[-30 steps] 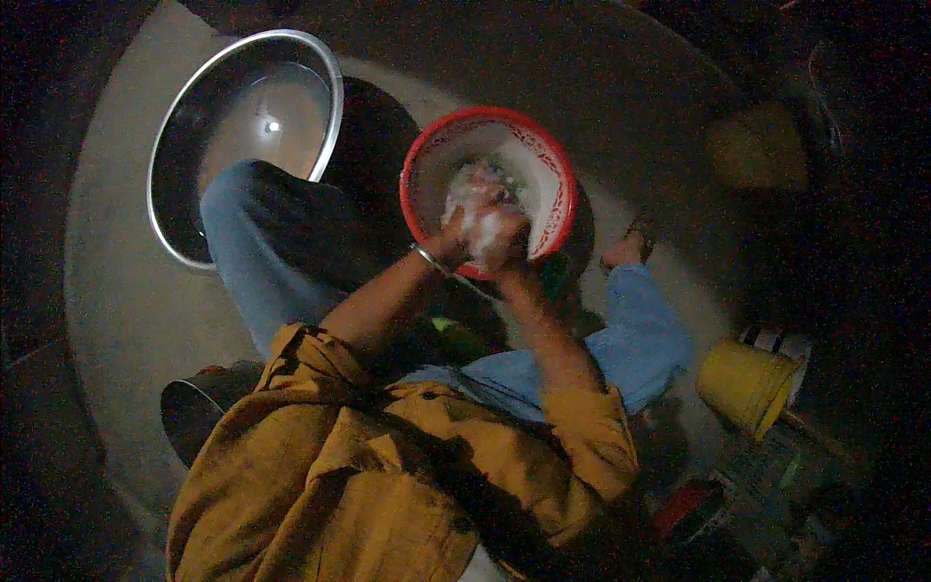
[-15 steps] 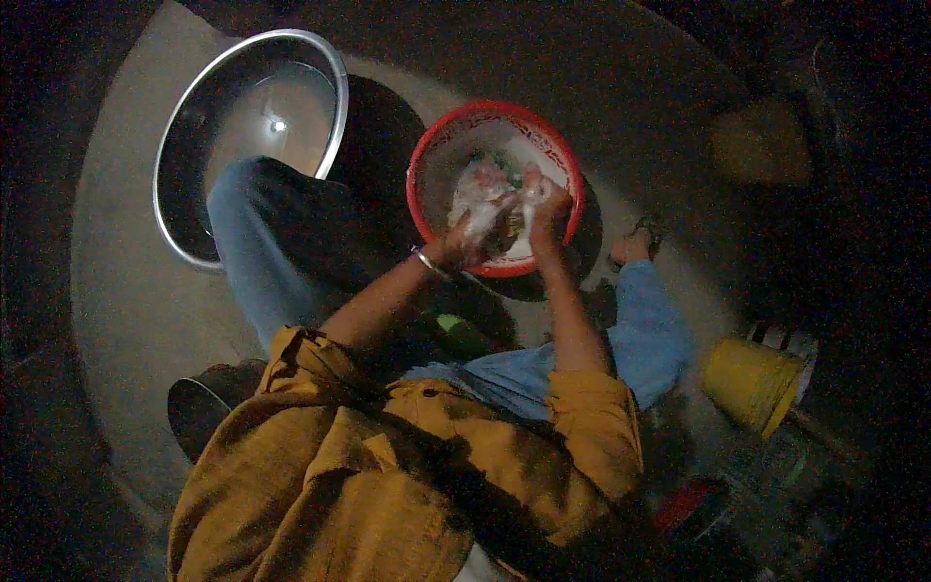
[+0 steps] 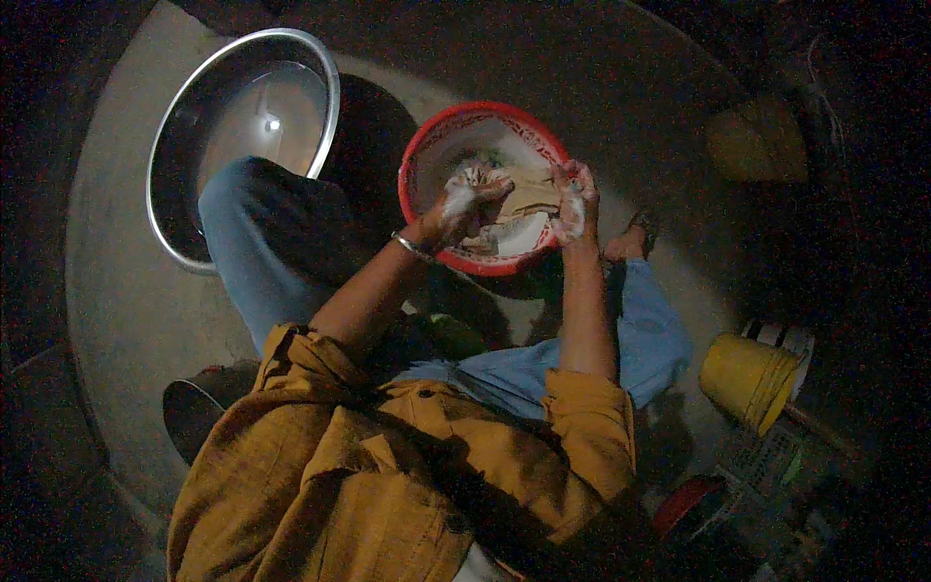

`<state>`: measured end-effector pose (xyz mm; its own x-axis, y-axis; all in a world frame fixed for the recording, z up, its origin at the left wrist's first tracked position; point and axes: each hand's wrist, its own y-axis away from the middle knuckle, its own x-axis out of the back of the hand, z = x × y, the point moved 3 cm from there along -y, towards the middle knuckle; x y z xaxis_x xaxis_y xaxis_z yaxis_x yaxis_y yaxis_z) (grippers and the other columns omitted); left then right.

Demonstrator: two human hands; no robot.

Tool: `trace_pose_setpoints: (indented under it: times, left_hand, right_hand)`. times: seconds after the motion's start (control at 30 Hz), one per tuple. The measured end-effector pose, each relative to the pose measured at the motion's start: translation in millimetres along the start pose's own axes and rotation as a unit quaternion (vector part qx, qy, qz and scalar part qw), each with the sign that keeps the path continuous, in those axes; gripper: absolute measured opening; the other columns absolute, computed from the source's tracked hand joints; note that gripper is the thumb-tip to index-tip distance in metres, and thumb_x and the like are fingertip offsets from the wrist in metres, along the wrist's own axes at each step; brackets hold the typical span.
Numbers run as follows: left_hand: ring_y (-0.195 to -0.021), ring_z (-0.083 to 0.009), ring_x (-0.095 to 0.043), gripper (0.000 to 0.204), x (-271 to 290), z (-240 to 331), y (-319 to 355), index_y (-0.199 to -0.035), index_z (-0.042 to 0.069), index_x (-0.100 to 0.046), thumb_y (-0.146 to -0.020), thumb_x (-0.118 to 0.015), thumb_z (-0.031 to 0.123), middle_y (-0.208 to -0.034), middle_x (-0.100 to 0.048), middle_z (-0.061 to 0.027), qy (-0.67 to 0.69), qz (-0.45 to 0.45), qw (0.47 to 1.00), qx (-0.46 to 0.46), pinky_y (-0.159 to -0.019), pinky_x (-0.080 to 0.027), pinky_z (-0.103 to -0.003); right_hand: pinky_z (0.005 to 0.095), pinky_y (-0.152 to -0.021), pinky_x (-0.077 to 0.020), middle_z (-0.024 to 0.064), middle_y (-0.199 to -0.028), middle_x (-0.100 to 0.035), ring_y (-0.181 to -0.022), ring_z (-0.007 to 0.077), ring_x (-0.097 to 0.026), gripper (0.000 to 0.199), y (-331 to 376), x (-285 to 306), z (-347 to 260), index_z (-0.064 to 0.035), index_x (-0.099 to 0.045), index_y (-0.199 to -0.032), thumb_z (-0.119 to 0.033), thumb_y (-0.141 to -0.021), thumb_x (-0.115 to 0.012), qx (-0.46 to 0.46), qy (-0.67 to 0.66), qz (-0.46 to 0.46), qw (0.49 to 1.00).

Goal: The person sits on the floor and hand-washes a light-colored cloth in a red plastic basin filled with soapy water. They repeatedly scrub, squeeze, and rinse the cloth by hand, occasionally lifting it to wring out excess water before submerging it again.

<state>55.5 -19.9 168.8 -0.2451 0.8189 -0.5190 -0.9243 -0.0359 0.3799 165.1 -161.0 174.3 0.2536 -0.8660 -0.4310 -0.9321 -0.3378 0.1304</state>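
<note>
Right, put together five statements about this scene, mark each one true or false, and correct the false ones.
1. A tan, creased cloth is stretched between the left hand and the right hand. True.
2. A shiny, silver-coloured bangle circles the wrist of the right hand. False: it circles the wrist of the left hand.
3. White suds show on both hands. True.
4. A yellow, tapered bucket is to the left of the round, white, red-rimmed basin. False: it is to the right.
5. The large, round, silver-rimmed basin is upside down. False: its open side faces up, and liquid shows inside.
</note>
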Motion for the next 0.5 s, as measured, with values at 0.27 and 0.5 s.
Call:
trace_pose_setpoints:
  times: [0.27, 0.5]
  left_hand:
    - [-0.081, -0.0106, -0.055, 0.04, 63, -113, -40, -0.113, 0.008, -0.049, -0.094, -0.044, 0.043, -0.103, -0.056, -0.0033, 0.126, -0.075, 0.988, 0.047, -0.061, -0.047, -0.024]
    - [-0.078, -0.0119, -0.056, 0.036, 27, -99, -35, -0.109, 0.009, -0.052, -0.094, -0.045, 0.041, -0.096, -0.057, -0.0037, 0.199, -0.07, 0.977, 0.036, -0.06, -0.047, -0.025]
  right_hand:
    - [0.0307, -0.073, -0.0492, 0.0122, -0.101, -0.059, -0.087, 0.0211, -0.056, 0.034, 58, -76, 17, -0.0034, -0.054, -0.11, -0.025, -0.084, -0.057, 0.274, 0.57, -0.151, 0.76]
    - [0.0324, -0.059, -0.051, 0.0122, -0.082, -0.067, -0.068, 0.0189, -0.062, 0.022, -3, 2, 51, 0.0025, -0.063, -0.095, -0.016, -0.085, -0.055, 0.085, 0.392, -0.028, 0.916]
